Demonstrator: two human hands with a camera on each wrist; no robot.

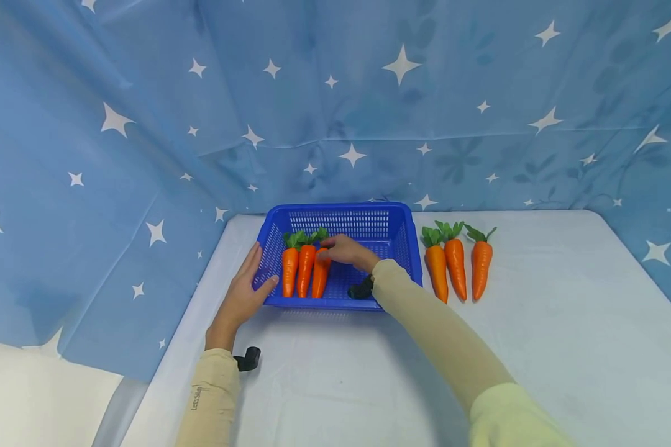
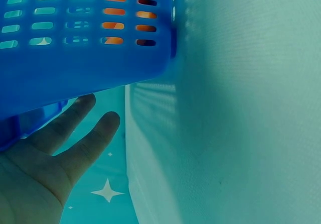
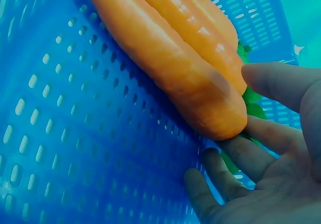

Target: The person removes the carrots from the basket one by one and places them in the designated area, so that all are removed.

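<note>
In the head view a blue plastic basket [image 1: 341, 303] holds three orange carrots, lying side by side along its left part with green tops to the back. My left hand [image 1: 245, 295] rests at the basket's left rim, thumb over the front left corner; its fingers [image 2: 83, 151] look straight and spread in the left wrist view. My right hand [image 1: 348, 251] reaches inside, at the leafy end of the rightmost carrot [image 1: 321, 273]. The right wrist view has its fingertips touching that carrot's thick end [image 3: 223, 118], the thumb held apart from them.
Outside the basket, on its right, three more carrots lie on the white table [image 1: 553, 335]: a left one [image 1: 437, 273], a middle one [image 1: 456, 267] and a right one [image 1: 481, 267]. A blue curtain [image 1: 453, 112] with white stars hangs behind the table.
</note>
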